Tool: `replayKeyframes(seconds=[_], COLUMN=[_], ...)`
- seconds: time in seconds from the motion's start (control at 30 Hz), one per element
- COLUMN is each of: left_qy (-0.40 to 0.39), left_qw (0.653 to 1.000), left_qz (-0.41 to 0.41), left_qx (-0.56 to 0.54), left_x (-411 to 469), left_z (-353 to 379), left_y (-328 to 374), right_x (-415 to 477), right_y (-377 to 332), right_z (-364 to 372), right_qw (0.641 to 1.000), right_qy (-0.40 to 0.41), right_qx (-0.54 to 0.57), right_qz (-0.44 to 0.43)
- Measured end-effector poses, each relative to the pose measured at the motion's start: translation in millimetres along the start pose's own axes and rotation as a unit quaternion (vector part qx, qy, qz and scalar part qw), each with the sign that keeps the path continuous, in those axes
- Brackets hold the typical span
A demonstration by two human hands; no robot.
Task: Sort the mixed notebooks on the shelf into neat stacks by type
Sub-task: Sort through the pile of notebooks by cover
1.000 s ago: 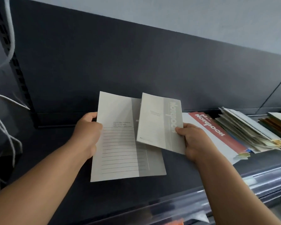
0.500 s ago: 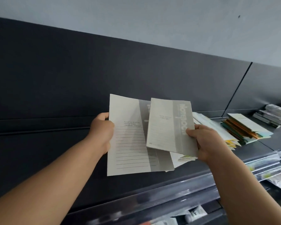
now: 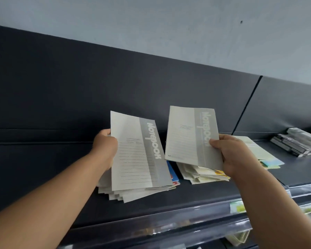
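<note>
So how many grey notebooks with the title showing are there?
2. The larger grey notebook is held by the left hand over the fanned pile; the smaller grey notebook is in the right hand. Others may hide in piles.

wall point(image 3: 169, 24) pale grey | back panel point(image 3: 61, 87) dark | label rail point(image 3: 187, 229) clear | dark packs point(image 3: 298, 142) far right

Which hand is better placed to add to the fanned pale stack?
Likely left: the left hand holds the large grey notebook directly over the fanned stack; the right hand holds the A5 notebook aside, above the mixed pile.
</note>
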State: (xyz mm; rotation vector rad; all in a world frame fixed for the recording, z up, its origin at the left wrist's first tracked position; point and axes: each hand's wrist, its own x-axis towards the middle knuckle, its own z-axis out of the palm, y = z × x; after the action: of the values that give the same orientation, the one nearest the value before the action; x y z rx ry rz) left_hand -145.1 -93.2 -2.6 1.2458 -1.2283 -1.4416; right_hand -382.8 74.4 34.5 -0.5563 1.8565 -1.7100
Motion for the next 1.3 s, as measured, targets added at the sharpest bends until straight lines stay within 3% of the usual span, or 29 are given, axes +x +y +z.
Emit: replayKeyframes(seconds=[0.07,0.13,0.2,0.27,0.33,0.4,0.5,0.6,0.9,1.07,1.17,1.3], left_qy=[0.007,0.027,0.069,0.064,-0.031,-0.168,-0.280,-0.246,-0.136,-0.055,0.023,0.140], left_qw=[0.999,0.989,0.939,0.892,0.907,0.948,0.949,0.956,0.981,0.974,0.930,0.781], left_qz=[-0.009,-0.003,0.038,0.142,0.199,0.122,0.034,0.079,0.076,0.079,0.103,0.117], left_qx=[0.038,0.143,0.334,0.424,0.371,0.241,0.144,0.136,0.113,0.206,0.353,0.598], left_x=[11.7,19.9,22.3,16.0,5.5,-9.8,-21.7,-19.1,-26.9,-33.1,-32.7,-50.9], left_z=[5.8,12.8,24.0,39.1,61.7,85.5,114.0,130.4,187.8,226.8,247.5,269.3], left_y=[-2.9,-5.8,-4.4,6.4,23.7,38.2,44.9,37.4,28.9,0.3,-14.8,-21.8], right_x=[9.3,18.7,29.4,37.6,46.4,53.8,62.9,74.2,136.4,174.6,192.5,207.9], right_y=[-3.0,-2.2,-1.6,-1.8,-2.3,-2.2,0.3,2.7,-7.2,-19.8,-17.6,-12.5], right_z=[-5.4,-8.2,-10.0,-9.1,-8.2,-6.3,-3.9,-9.7,-99.5,-170.1,-200.3,-222.5], right_qw=[1.000,1.000,1.000,1.000,1.000,1.000,1.000,0.999,0.997,0.994,0.992,0.991], right_qy=[-0.004,0.000,0.008,0.008,0.005,-0.004,-0.024,-0.025,0.037,0.015,-0.010,-0.050], right_qx=[0.004,0.004,-0.003,-0.010,-0.009,-0.002,0.016,0.024,-0.067,-0.099,-0.114,-0.115], right_qz=[0.000,0.007,0.013,0.015,0.014,0.013,0.013,0.011,-0.019,-0.053,-0.052,-0.044])
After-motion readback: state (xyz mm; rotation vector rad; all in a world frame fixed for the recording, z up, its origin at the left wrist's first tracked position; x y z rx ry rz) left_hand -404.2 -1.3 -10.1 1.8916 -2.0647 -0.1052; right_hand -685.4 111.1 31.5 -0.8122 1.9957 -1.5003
